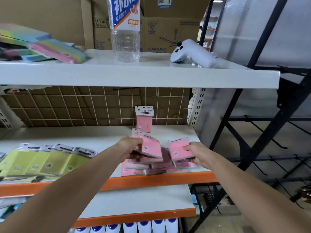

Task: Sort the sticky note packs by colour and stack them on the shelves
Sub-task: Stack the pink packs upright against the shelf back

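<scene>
Sorting shelf: the middle shelf (107,137), white with an orange front edge, carries the colour groups side by side so that each colour keeps its own patch.
Yellow group: yellow-green sticky note packs (45,161) lie fanned and overlapping on the left, well apart from the pink ones.
Pink group: a loose pink pile (151,167) sits at the right end near the front edge; one pink pack (144,120) stands leaning against the wire grid behind it.
Unsorted heap: mixed-colour packs (42,46) lie on the top shelf, probably waiting their turn.
Left hand (130,147): fingers curled round a tilted pink pack (150,147) above the pile.
Right hand (196,154): pinches another pink pack (180,150), thumb on top, likely to square it onto the stack.
</scene>
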Demonstrator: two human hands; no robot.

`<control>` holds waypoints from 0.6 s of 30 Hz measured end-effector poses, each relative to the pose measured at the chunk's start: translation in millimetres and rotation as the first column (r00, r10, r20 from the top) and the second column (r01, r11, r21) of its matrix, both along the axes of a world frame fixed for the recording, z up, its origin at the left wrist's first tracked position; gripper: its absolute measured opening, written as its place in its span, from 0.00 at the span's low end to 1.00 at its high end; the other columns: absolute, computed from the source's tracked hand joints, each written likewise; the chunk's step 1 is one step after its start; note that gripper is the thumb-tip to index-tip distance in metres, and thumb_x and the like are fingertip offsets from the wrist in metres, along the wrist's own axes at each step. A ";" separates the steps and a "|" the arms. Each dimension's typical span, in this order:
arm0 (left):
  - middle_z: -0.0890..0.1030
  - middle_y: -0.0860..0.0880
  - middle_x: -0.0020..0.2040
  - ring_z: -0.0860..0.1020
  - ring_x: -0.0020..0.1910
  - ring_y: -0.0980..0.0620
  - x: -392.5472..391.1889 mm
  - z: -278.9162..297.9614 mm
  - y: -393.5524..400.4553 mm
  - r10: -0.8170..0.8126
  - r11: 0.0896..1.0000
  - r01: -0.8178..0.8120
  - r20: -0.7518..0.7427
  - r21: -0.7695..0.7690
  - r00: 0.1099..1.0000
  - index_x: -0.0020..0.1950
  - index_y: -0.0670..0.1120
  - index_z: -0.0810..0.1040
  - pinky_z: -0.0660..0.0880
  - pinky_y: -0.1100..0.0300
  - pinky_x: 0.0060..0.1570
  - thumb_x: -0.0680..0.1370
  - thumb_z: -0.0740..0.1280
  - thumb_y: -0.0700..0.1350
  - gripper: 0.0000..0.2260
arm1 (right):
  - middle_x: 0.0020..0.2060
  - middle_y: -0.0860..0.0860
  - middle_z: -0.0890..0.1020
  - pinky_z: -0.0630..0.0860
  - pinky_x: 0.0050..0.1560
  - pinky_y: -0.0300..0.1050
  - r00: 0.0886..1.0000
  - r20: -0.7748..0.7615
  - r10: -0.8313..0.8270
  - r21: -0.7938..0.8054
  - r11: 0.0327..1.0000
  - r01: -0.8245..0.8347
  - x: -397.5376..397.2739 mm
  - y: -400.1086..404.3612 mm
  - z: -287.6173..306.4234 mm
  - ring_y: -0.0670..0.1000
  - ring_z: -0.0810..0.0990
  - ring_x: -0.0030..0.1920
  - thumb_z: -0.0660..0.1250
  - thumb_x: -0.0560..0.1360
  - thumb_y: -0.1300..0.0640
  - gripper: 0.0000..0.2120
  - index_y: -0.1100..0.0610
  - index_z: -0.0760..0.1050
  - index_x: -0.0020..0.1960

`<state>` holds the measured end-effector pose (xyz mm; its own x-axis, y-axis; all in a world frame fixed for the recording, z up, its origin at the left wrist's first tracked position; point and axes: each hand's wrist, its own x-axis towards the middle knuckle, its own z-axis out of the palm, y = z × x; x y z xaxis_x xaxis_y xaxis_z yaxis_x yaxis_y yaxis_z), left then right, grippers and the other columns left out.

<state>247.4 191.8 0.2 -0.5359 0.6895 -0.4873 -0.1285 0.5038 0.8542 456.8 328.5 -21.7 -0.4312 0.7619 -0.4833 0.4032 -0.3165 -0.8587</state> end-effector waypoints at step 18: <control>0.75 0.44 0.34 0.73 0.24 0.50 -6.0 -3.6 -0.9 -0.061 0.992 0.042 -0.159 -0.116 0.985 0.61 0.38 0.73 0.66 0.63 0.27 0.72 0.71 0.48 0.22 | 0.45 0.50 0.79 0.70 0.42 0.42 0.905 0.419 0.074 0.507 0.808 -0.300 -21.4 -12.2 10.0 0.52 0.78 0.47 0.72 0.71 0.46 0.13 0.53 0.74 0.48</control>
<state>241.3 190.9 -3.4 -0.5791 0.6641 -0.4729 0.0352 0.5999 0.7993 435.4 316.3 -11.6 -0.4737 0.8664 -0.1580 0.7185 0.2764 -0.6383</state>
